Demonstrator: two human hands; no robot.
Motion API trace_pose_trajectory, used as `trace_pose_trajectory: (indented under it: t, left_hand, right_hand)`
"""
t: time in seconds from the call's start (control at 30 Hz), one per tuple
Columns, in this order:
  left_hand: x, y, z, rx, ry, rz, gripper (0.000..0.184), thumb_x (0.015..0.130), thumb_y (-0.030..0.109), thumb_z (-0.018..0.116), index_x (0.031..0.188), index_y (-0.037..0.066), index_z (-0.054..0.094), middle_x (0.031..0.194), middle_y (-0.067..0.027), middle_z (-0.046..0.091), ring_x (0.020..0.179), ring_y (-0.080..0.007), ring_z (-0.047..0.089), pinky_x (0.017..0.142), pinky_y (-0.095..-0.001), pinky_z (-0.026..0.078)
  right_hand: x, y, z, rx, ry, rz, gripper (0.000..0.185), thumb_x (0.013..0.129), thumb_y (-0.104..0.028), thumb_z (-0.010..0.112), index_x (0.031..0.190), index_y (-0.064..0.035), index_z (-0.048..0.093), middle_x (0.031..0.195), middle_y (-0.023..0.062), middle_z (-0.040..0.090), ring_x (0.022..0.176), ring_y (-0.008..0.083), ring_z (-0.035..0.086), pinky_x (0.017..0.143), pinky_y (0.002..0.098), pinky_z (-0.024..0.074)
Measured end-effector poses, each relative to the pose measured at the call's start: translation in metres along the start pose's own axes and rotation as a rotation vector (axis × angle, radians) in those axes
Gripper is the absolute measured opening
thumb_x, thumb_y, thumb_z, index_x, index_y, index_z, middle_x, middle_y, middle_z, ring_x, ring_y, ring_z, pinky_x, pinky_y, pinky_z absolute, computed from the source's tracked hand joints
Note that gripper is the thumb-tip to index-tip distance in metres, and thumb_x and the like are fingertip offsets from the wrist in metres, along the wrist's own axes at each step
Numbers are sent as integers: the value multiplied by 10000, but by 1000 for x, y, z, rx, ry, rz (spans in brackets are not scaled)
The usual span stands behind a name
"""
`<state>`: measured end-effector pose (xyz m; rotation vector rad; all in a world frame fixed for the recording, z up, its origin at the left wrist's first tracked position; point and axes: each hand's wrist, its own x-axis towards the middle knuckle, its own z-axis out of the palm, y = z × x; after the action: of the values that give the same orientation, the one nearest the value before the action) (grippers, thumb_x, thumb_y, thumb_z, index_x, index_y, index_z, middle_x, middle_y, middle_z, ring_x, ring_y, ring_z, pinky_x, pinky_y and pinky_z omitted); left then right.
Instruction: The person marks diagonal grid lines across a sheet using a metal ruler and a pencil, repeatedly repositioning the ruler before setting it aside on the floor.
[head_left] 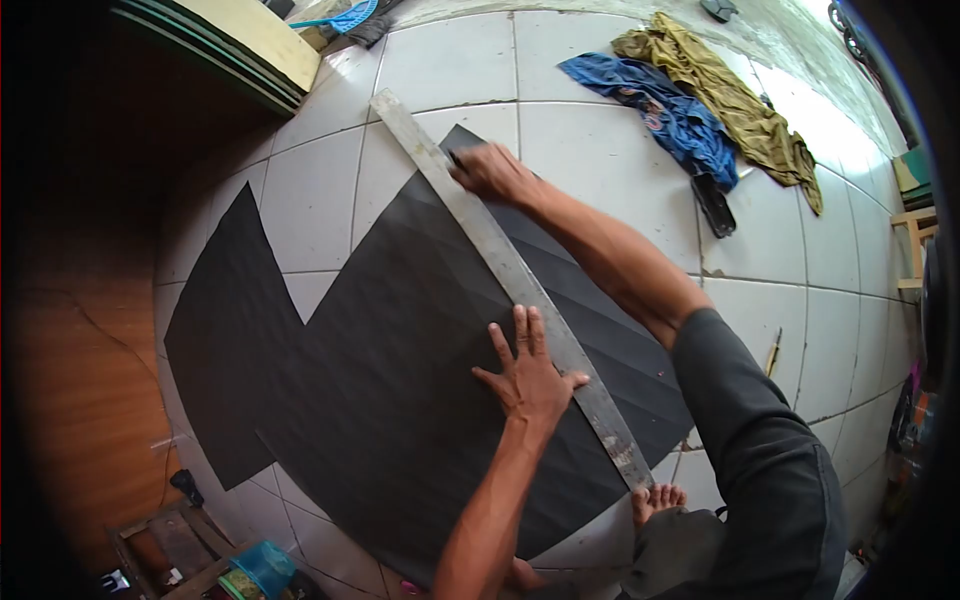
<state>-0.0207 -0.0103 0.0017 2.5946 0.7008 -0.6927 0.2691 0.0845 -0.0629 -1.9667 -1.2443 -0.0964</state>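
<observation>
A large black sheet [390, 370] with a V-shaped notch lies on the tiled floor. Across it runs a long metal straightedge [510, 270], its far end past the sheet's edge and its near end by the person's toes. My left hand [532, 372] presses down with fingers spread, thumb and fingertips on the straightedge, palm over the sheet. Near the far end, my right hand [490, 172] is closed beside the straightedge's right edge, around a small dark thing I cannot make out.
Blue cloth [670, 110] and olive cloth [750, 110] lie at the upper right, a black object [713, 205] below them. A yellow cutter or pen [774, 352] lies right of my leg. At bottom left are a wooden frame [180, 550] and a teal container [264, 570].
</observation>
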Motion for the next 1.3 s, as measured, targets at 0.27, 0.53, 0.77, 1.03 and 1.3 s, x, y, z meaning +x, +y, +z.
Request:
trace_pose_trajectory:
  t: [0.27,0.53,0.77,1.03,1.3]
  left_hand:
    - [1,2,-5,-7,-5,-9,1278,691,615,828,1646,177,99,1719,-44,110,1563,-424,47,1071,-842,222]
    - [0,3,-2,24,10,6,1307,682,653,824,1648,167,90,1722,-81,75,1559,-439,41,1069,-832,245]
    - [-1,6,-2,15,3,-8,1300,696,646,820,1647,157,81,1722,-71,75,1554,-453,40,1071,-824,264]
    - [1,5,-5,-51,-49,-35,1291,688,603,843,1645,168,93,1723,-60,71,1559,-441,1,1068,-852,205]
    - [0,0,-1,-82,-9,-24,1280,678,581,864,1642,204,110,1720,-19,99,1566,-416,4,1080,-849,200]
  right_hand:
    - [-8,-9,-7,19,-55,171,300,912,-266,628,789,7,632,747,280,642,726,464,654,660,520,521]
    - [-388,-184,-169,74,-333,250,191,893,-130,695,797,-47,552,679,113,547,619,296,564,540,436,488]
    - [-392,-169,-166,164,-494,278,324,946,-292,674,756,-60,551,542,140,545,480,351,585,447,454,477]
    - [-38,-4,-11,174,-48,-10,302,974,-284,655,827,-36,564,659,219,571,599,425,568,536,478,437]
    - [-88,-39,-37,44,-145,85,276,974,-253,629,861,-13,553,715,249,610,710,458,614,633,521,495]
